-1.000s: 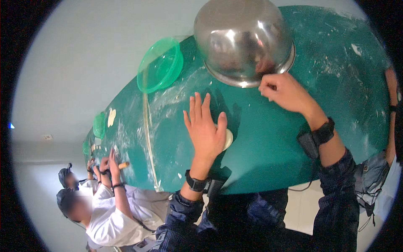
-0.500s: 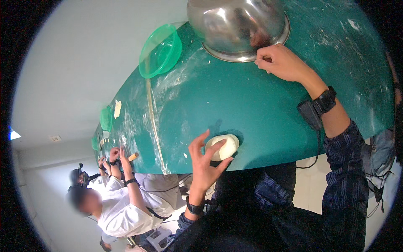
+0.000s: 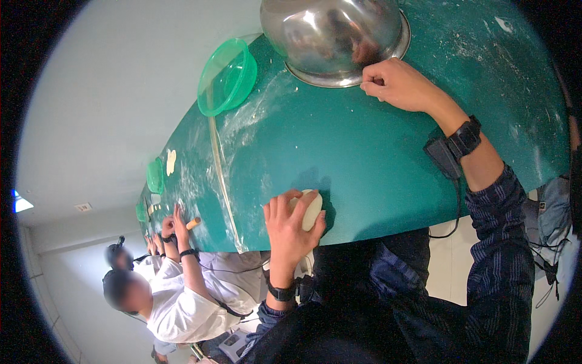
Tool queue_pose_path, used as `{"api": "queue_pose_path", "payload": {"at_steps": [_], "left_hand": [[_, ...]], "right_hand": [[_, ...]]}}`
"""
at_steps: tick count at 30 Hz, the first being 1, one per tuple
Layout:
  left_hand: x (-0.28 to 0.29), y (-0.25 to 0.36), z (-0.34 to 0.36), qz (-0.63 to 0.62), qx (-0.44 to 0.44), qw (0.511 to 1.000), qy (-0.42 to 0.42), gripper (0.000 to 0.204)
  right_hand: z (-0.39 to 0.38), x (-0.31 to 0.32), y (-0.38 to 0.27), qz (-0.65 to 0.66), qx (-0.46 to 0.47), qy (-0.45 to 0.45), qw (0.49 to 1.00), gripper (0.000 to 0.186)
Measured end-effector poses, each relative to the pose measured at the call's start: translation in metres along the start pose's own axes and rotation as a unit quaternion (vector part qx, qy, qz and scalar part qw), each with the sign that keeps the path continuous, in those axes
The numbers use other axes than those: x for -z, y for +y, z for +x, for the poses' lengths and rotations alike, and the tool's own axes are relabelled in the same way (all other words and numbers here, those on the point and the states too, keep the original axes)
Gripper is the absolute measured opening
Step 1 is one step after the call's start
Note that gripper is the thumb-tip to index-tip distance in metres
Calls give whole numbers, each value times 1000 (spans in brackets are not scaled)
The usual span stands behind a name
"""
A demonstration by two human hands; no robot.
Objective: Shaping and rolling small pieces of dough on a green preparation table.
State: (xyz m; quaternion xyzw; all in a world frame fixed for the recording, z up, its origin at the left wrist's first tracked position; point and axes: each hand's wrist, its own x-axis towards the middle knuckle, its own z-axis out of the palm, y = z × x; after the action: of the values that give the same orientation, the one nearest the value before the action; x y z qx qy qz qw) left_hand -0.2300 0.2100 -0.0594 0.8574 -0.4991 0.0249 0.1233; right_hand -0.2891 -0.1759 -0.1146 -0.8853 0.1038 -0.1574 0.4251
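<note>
My left hand (image 3: 293, 229) is curved over a pale, smooth lump of dough (image 3: 313, 210) near the table's front edge, its fingers and thumb around it. The dough looks tilted, and the hand covers its left part. Whether it still rests on the table I cannot tell. My right hand (image 3: 397, 84) is closed, fingers curled in, beside the rim of a big upturned stainless steel bowl (image 3: 333, 39). What those fingers hold, if anything, is hidden.
Flour streaks the green table (image 3: 364, 145). A translucent green basin (image 3: 239, 85) stands at the far left edge, with a thin pale strip (image 3: 219, 164) running toward me from it. Further left, co-workers in white (image 3: 182, 303) work beside a rolling pin (image 3: 193, 223) and a flat dough piece (image 3: 171, 161).
My left hand has closed in over the dough, and the dough has shifted left and tipped. My right hand stays curled by the bowl. The whole view has shifted slightly.
</note>
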Motion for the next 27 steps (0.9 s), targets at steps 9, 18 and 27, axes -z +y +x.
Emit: {"api": "queue_pose_path", "payload": {"at_steps": [9,18,27], "left_hand": [[-22,28,58,12,-119,992,-37,58],[-38,37,126,-14,-145,988,-44,66],[-59,5,141,-272,-73,954,105,39]], "right_hand": [[3,4,-11,-18,24,24,999,29],[3,0,-4,-30,36,30,998,23],[2,-1,-1,1,24,23,999,27]]}}
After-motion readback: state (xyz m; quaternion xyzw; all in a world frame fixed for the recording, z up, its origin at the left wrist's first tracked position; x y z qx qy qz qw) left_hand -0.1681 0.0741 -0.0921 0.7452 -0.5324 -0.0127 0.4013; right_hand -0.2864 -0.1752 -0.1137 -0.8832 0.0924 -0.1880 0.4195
